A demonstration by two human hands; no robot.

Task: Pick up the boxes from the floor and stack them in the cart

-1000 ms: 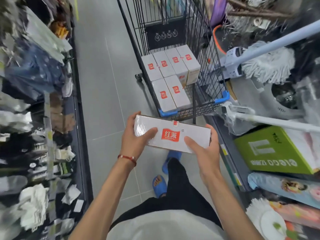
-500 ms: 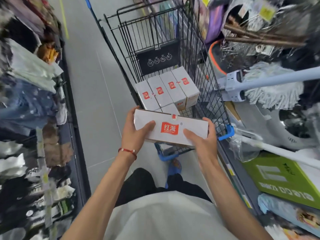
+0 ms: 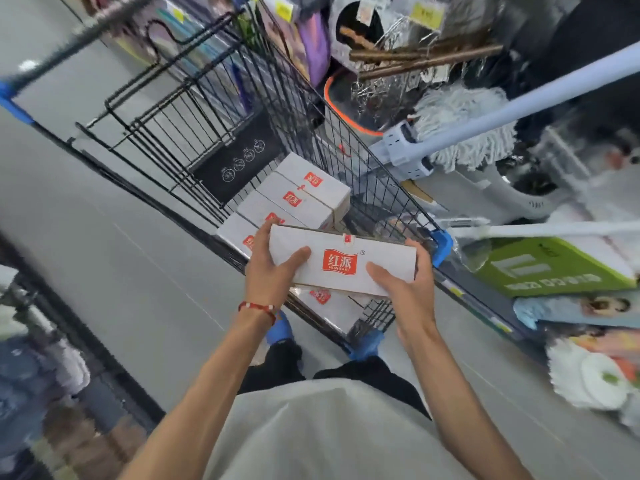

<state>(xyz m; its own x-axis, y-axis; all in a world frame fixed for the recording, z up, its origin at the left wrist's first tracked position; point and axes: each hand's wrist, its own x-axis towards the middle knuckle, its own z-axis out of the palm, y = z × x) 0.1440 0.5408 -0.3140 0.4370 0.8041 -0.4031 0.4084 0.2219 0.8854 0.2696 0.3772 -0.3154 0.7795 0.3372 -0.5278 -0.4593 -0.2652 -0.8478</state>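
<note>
I hold a long white box [image 3: 346, 242] with a red logo flat between both hands, over the near end of a black wire cart [image 3: 388, 199]. My left hand [image 3: 272, 275] grips its left end, thumb on top. On the right end, my right hand [image 3: 405, 289] has its thumb over the top face. Several matching white boxes [image 3: 311, 192] lie side by side in the cart's basket beyond the held box. Another box [image 3: 325, 303] shows in the basket just under it.
A mop with a pale blue handle [image 3: 519, 102] juts out from the shelves on the right, close to the cart's side. A green carton [image 3: 547, 268] lies on the low right shelf. Shelves of goods line the left [image 3: 41, 375]. Grey floor [image 3: 121, 265] runs left of the cart.
The box has moved forward with both hands, from in front of the cart to above its near end. The view has tilted and come closer to the cart.
</note>
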